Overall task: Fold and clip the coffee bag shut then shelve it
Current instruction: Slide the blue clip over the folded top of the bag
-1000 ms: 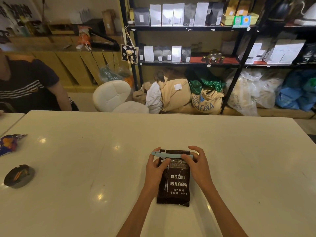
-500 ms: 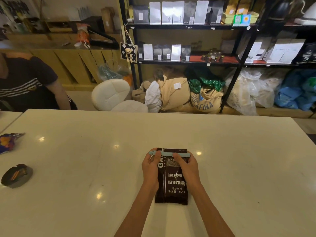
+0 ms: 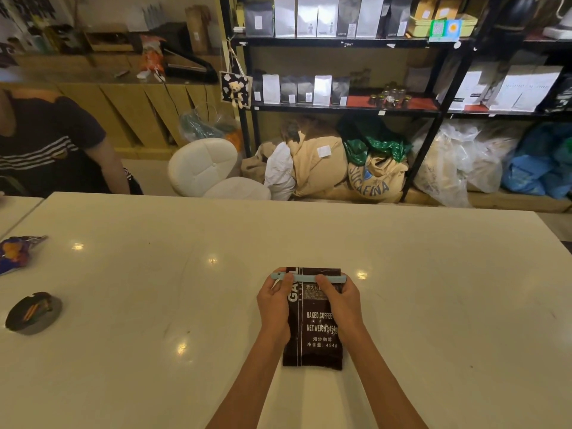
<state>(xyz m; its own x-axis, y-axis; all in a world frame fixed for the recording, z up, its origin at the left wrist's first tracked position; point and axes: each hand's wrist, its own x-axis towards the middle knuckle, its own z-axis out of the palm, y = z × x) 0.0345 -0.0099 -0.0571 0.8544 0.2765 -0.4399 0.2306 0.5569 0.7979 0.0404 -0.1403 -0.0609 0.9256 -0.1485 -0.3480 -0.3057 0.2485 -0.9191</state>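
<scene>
Both our hands hold the clip on the top of the coffee bag.

The dark coffee bag (image 3: 312, 329) lies flat on the white desk (image 3: 154, 305). The light blue clip (image 3: 305, 278) crosses its folded top edge, just under our fingertips. Our left hand (image 3: 275, 301) pinches the clip's left end with its fingers (image 3: 288, 281) pressed together; our right hand (image 3: 340, 301) pinches the right part. The shelf (image 3: 340, 108) stands well beyond our fingers.

A coffee bag (image 3: 312, 329) lies on the table (image 3: 433, 289), a clip (image 3: 305, 278) across its far end. Shelves (image 3: 340, 108) stand behind the table; an ashtray (image 3: 33, 311) sits far left.
</scene>
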